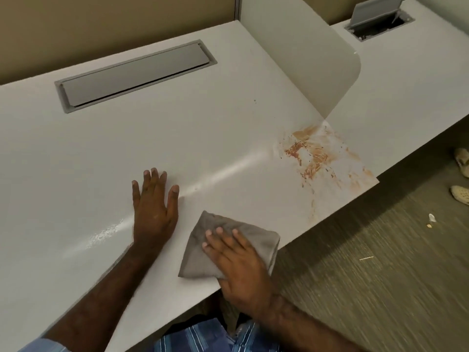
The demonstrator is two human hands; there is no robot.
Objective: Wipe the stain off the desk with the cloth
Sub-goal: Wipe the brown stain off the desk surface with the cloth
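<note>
A smeared orange-brown stain (pixel 314 156) covers the right end of the white desk (pixel 127 153), just in front of a rounded divider panel. A folded grey cloth (pixel 203 247) lies flat near the desk's front edge, well to the lower left of the stain. My right hand (pixel 238 260) presses down on the cloth with its fingers spread over it. My left hand (pixel 154 207) rests flat on the bare desk just left of the cloth, fingers apart and holding nothing.
A shut grey cable hatch (pixel 134 74) is set into the back of the desk. The white divider (pixel 317 54) stands at the right, with a neighbouring desk and an open hatch (pixel 378 16) beyond. Carpet, shoes (pixel 460 194) and scraps lie to the right.
</note>
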